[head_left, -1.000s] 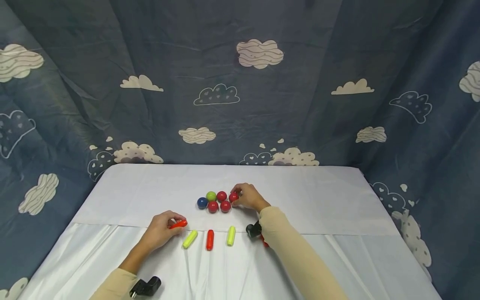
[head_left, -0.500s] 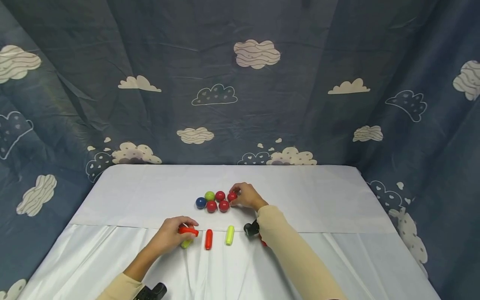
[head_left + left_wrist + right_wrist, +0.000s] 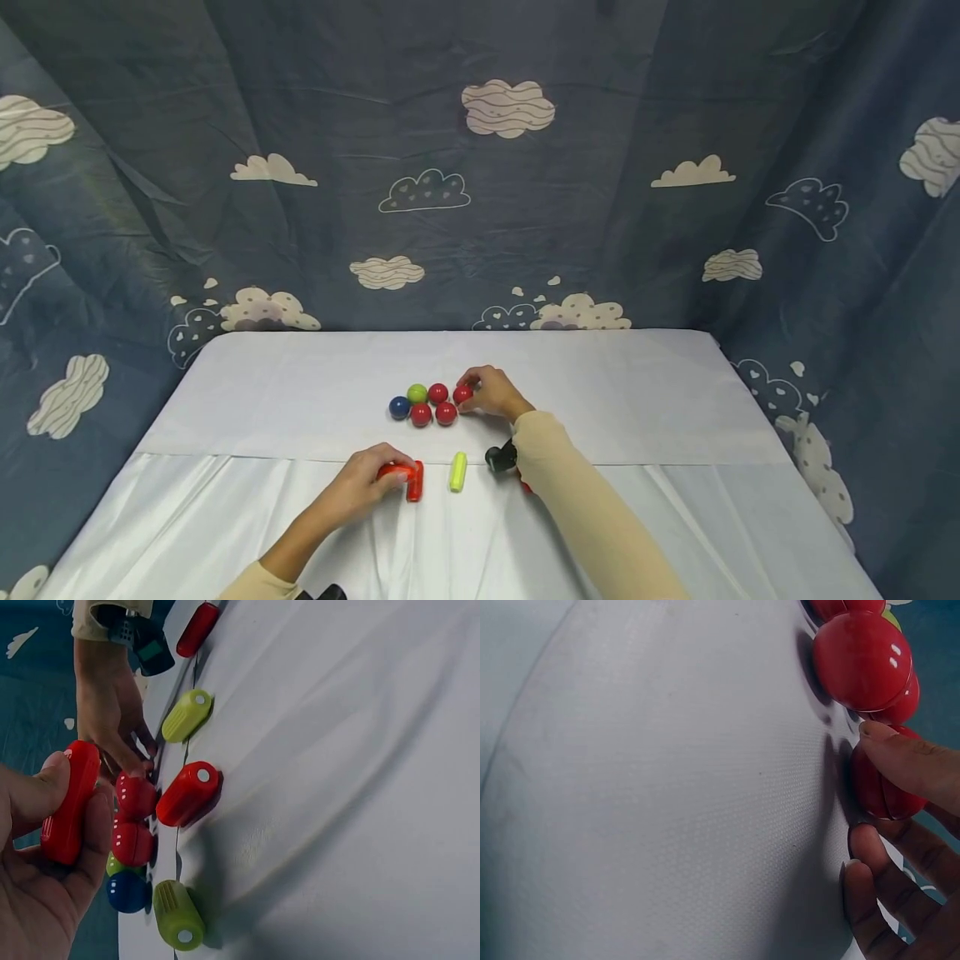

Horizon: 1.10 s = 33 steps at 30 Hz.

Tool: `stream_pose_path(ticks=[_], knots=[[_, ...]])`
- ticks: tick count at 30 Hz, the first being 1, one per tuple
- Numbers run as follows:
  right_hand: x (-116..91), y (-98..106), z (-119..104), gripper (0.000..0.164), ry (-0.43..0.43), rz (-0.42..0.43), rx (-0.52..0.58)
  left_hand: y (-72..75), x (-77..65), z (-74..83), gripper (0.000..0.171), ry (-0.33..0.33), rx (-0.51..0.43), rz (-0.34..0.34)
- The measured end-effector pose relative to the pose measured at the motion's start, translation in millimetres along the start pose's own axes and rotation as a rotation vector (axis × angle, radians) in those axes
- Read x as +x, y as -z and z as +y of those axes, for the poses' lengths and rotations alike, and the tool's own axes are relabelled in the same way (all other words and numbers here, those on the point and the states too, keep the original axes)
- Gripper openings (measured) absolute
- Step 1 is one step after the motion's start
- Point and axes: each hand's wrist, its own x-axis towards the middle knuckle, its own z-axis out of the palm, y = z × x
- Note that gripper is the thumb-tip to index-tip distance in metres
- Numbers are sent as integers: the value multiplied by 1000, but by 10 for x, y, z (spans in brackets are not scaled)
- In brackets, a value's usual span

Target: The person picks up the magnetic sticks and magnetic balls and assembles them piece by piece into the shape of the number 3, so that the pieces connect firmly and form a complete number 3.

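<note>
My left hand [image 3: 363, 487] holds a short red plastic cylinder [image 3: 71, 802] between thumb and fingers, raised above the white cloth. Beneath it stretches a row of similar cylinders: a yellow-green one [image 3: 178, 915] that the hand hides in the head view, a red one [image 3: 416, 485] and another yellow-green one [image 3: 457, 472]. My right hand [image 3: 497, 393] pinches a red ball [image 3: 885, 780] with thumb and fingers at the right end of a ball cluster. That cluster has several red balls [image 3: 421, 415], a green ball [image 3: 417, 393] and a blue ball [image 3: 400, 407].
Another red cylinder [image 3: 198, 630] lies under the right forearm, mostly hidden in the head view. A white cloth [image 3: 637, 392] covers the table, with a seam running across it. Behind hangs a dark blue curtain [image 3: 585, 208] with cloud prints.
My left hand has moved right with the red cylinder, passing over the left yellow-green cylinder towards the red one on the cloth. The right hand stays at the red ball.
</note>
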Motion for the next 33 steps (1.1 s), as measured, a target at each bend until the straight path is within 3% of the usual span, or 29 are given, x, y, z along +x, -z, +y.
stream_pose_path(ticks=[4, 9, 17, 23, 33], knots=[[12, -3, 6, 36, -10, 1, 8, -28, -12, 43, 15, -6, -56, -33], [13, 1, 11, 35, -10, 8, 15, -77, -24, 111, 15, -28, -151, -125], [0, -5, 2, 35, -14, 7, 20, -181, -26, 173, 32, -81, -58, -237], [7, 2, 8, 35, -11, 5, 15, -278, -15, 183, 27, -87, -62, -266], [18, 0, 26, 34, -6, 3, 24, -483, -8, 184, 24, -6, -92, -314]])
